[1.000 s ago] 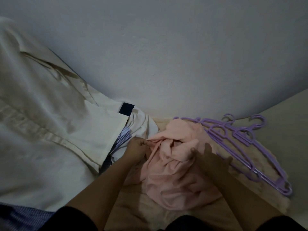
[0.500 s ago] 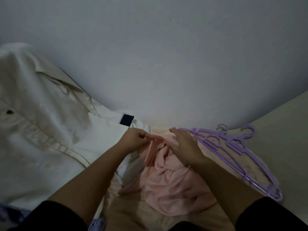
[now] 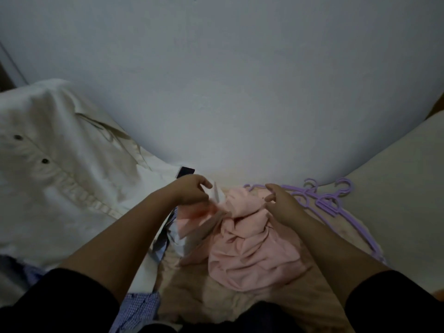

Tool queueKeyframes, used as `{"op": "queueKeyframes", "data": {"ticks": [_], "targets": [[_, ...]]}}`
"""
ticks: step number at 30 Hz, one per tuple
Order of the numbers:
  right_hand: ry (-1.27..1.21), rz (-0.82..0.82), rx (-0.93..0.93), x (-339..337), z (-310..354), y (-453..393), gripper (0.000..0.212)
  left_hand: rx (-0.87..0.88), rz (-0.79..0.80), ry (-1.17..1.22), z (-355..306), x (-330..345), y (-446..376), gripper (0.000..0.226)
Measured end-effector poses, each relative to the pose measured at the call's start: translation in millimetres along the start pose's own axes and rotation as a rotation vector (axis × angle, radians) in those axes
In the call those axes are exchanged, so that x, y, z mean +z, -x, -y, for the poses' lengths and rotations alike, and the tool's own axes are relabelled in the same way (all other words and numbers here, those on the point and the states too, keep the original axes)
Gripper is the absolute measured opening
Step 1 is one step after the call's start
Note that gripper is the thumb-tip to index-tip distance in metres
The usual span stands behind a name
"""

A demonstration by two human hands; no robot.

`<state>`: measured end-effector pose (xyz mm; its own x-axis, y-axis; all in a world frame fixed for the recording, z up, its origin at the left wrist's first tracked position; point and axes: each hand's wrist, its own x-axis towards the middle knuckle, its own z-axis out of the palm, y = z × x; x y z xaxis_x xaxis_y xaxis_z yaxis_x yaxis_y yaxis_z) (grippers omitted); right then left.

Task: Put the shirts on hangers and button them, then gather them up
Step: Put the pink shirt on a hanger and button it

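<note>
The left hand [image 3: 192, 192] has its fingers [image 3: 204, 182] curled round a pale edge of the pink shirt [image 3: 249, 239], pinching the cloth just at the fingertips so that a light strip of it stands up between finger and thumb. The shirt lies crumpled in a heap beneath and between both hands, on a beige, fuzzy covering [image 3: 216, 299]. The right hand [image 3: 282, 203] rests on the far right part of the heap with its fingers [image 3: 271, 187] loosely bent, the forefinger reaching forward; whether they grasp any cloth cannot be told in the dim light. Just beyond and to the right of those fingers lies a bunch of purple hangers [image 3: 329, 200], their hooks pointing toward the grey-white wall [image 3: 228, 80]. To the left of the left hand's fingers a white shirt [image 3: 55, 179] with dark buttons is spread out, and a blue checked shirt [image 3: 139, 306] shows under the left forearm. Both arms wear dark sleeves [image 3: 60, 306].
</note>
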<state>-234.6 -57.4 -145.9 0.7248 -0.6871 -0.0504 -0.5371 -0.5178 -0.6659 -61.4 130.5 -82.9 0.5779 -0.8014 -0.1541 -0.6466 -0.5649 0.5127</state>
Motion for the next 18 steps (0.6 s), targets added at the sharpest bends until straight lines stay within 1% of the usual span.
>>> {"op": "queueKeyframes", "data": {"ticks": [3, 6, 8, 10, 12, 14, 15, 18], "targets": [[0.017, 0.019, 0.071, 0.2, -18.2, 3.7, 0.056, -0.047, 0.035, 0.027, 7.1, 23.7, -5.6, 0.041], [0.04, -0.021, 0.103, 7.7, -33.8, 0.9, 0.06, -0.037, 0.022, 0.042, 6.8, 45.5, -17.6, 0.039], [0.046, -0.009, 0.126, 14.3, -41.1, -3.8, 0.066, -0.035, 0.027, 0.087, 4.9, 57.2, -27.1, 0.038], [0.017, 0.0, 0.165, 23.4, -55.1, -15.0, 0.074, -0.028, 0.02, 0.146, 3.9, 67.3, -37.5, 0.037], [-0.043, -0.042, 0.205, 33.1, -71.4, -28.5, 0.075, -0.019, 0.033, 0.223, 1.9, 76.4, -47.0, 0.037], [-0.096, -0.083, 0.251, 34.7, -69.7, -30.4, 0.076, -0.018, 0.085, 0.271, 0.4, 86.8, -56.0, 0.038], [-0.12, -0.089, 0.274, 35.7, -71.5, -31.8, 0.076, -0.022, 0.135, 0.287, -0.3, 92.7, -60.0, 0.04], [-0.155, -0.029, 0.299, 39.3, -80.0, -31.6, 0.081, -0.051, 0.272, 0.257, 0.4, 111.5, -69.0, 0.045]]}}
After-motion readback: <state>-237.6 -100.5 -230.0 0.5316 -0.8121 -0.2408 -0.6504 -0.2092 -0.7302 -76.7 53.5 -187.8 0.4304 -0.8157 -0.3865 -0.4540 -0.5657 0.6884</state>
